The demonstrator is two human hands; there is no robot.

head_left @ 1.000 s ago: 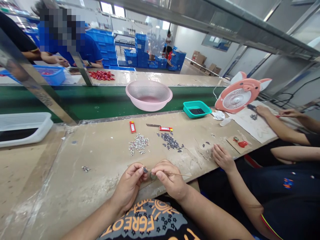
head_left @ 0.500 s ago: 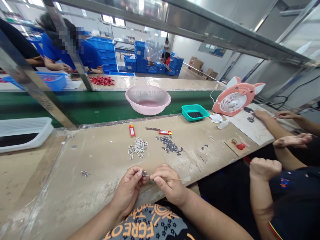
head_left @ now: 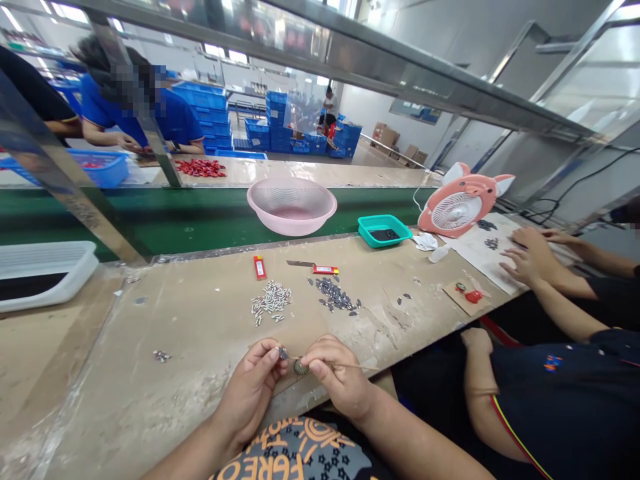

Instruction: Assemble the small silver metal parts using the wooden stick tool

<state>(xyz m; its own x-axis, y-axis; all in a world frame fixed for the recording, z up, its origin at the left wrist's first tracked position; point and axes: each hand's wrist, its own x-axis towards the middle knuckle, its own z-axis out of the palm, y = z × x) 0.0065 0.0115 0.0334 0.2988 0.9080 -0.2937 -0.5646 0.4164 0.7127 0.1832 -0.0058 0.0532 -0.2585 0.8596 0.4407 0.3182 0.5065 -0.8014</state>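
Coiled ring (head_left: 301,367) now shows — left hand (head_left: 247,390) pinches a metal bit (head_left: 283,354), right hand (head_left: 337,375) a thin stick (head_left: 355,366).

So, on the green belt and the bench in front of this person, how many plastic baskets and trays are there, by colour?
Pink mesh basket: 1
Teal tray: 1
White tray: 1
Total: 3
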